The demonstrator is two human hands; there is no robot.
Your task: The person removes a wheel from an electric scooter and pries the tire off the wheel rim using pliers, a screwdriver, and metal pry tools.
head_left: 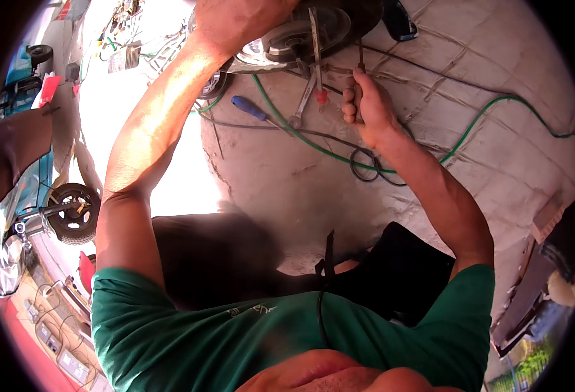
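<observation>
Partly sunlit, cracked floor (294,196) spreads beneath the wheel (290,46).

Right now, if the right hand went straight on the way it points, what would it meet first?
Probably the wheel's black tyre, just past the thin rod that the right hand holds. Depth is unclear from this single view, so it might pass beside or under instead.
</observation>
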